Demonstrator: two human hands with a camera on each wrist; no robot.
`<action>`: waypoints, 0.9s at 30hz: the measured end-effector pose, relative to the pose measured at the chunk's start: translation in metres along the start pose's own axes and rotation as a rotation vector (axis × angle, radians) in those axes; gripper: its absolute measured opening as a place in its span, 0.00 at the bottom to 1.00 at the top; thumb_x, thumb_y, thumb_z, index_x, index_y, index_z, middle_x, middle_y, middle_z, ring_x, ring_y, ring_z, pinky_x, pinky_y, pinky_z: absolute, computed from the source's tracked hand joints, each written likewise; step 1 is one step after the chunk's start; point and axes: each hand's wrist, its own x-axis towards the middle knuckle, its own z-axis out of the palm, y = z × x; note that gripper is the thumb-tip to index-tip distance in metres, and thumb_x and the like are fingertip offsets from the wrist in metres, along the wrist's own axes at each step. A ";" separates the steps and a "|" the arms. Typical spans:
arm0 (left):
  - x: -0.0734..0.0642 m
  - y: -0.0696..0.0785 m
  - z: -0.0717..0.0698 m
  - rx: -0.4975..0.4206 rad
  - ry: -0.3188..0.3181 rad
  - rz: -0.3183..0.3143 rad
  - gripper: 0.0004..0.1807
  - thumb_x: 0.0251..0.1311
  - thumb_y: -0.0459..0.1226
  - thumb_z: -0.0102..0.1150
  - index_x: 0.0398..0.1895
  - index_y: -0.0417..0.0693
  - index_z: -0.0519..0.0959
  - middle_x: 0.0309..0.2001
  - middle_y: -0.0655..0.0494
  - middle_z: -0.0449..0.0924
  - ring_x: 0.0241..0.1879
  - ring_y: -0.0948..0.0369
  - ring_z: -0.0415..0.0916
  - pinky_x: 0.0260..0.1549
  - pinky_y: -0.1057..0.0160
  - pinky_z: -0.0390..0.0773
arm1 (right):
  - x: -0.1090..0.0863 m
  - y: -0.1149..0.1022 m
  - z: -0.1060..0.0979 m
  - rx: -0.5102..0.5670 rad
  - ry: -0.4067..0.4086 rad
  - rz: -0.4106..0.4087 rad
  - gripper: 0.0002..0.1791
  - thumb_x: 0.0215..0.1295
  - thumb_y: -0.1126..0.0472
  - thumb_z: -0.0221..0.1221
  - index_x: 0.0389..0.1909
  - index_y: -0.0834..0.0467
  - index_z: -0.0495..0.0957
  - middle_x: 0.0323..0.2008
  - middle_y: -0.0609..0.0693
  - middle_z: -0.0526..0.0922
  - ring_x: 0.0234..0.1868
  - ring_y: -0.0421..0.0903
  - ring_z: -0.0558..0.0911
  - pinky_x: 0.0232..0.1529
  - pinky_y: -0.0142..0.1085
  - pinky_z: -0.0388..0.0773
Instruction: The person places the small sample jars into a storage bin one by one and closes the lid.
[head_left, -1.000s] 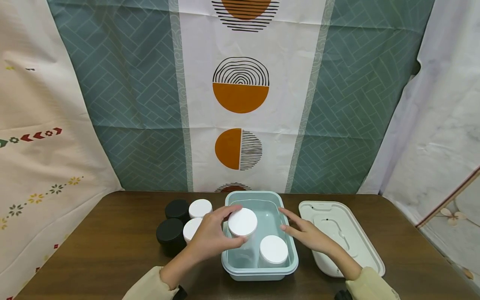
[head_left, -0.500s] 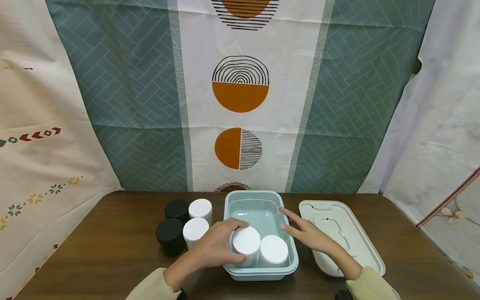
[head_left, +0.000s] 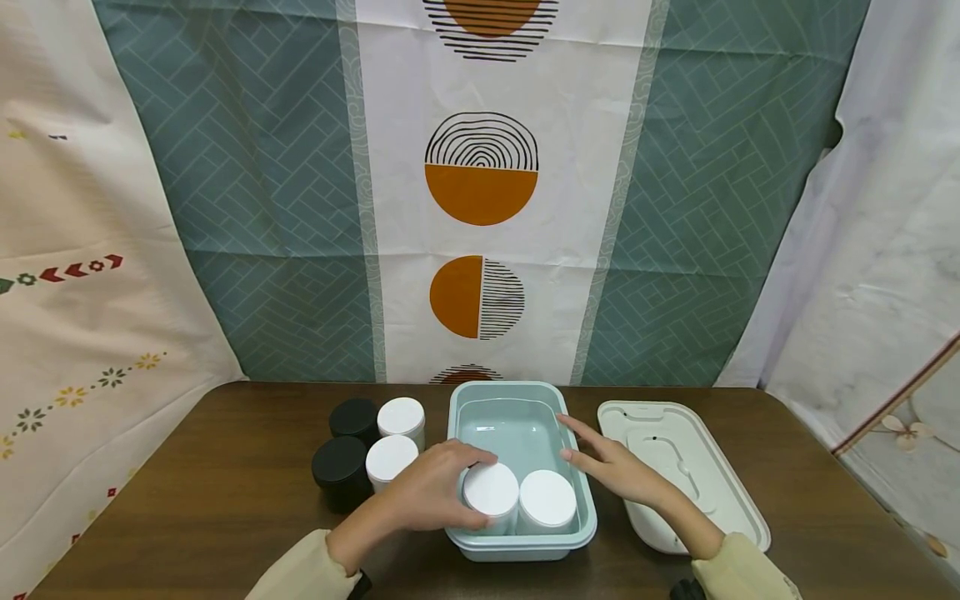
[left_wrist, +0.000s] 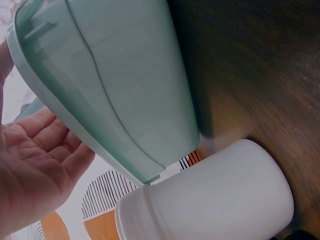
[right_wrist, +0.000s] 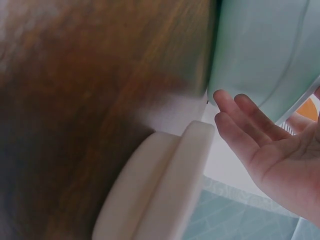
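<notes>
My left hand [head_left: 438,487] reaches over the near left rim of the light blue plastic bin [head_left: 517,390]. Its thumb and fingers hold a white lidded jar [head_left: 491,490] at the bin's near left corner. Beside that jar, on its right, stands a second white jar [head_left: 547,498], upright as well. My right hand [head_left: 615,471] is at the bin's right rim, fingers extended and holding nothing. The left wrist view shows the bin's outer wall [left_wrist: 130,80] with the palm [left_wrist: 35,170] alongside; the held jar is hidden there behind that wall.
Left of the bin stand two white jars [head_left: 401,417] and two black jars [head_left: 341,473], close together. A whitish bin lid [head_left: 720,483] lies to the right, under my right forearm in the head view. A patterned cloth [head_left: 480,308] hangs behind the wooden table [head_left: 187,500].
My left hand has brought the white jar toward me and down into the bin's near left corner, next to the other jar. The right hand has stayed put.
</notes>
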 end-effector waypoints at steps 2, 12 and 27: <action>0.000 0.000 -0.001 0.013 -0.018 0.004 0.30 0.38 0.47 0.70 0.48 0.46 0.78 0.44 0.60 0.79 0.44 0.64 0.71 0.42 0.65 0.73 | 0.000 0.000 0.000 -0.002 -0.001 0.001 0.32 0.67 0.48 0.48 0.69 0.53 0.53 0.59 0.61 0.67 0.53 0.56 0.73 0.46 0.49 0.73; 0.002 0.005 -0.006 0.074 -0.101 0.007 0.31 0.38 0.45 0.71 0.49 0.42 0.77 0.45 0.57 0.80 0.44 0.62 0.73 0.41 0.66 0.73 | 0.000 0.000 0.000 -0.005 -0.006 -0.006 0.32 0.67 0.49 0.48 0.69 0.53 0.53 0.58 0.61 0.68 0.52 0.56 0.73 0.45 0.49 0.73; -0.003 0.005 -0.010 0.056 -0.154 -0.023 0.31 0.47 0.51 0.65 0.53 0.44 0.76 0.49 0.56 0.78 0.47 0.61 0.72 0.43 0.64 0.73 | 0.000 -0.002 0.000 0.003 -0.008 0.003 0.32 0.67 0.49 0.48 0.69 0.53 0.53 0.60 0.62 0.67 0.53 0.57 0.73 0.46 0.50 0.73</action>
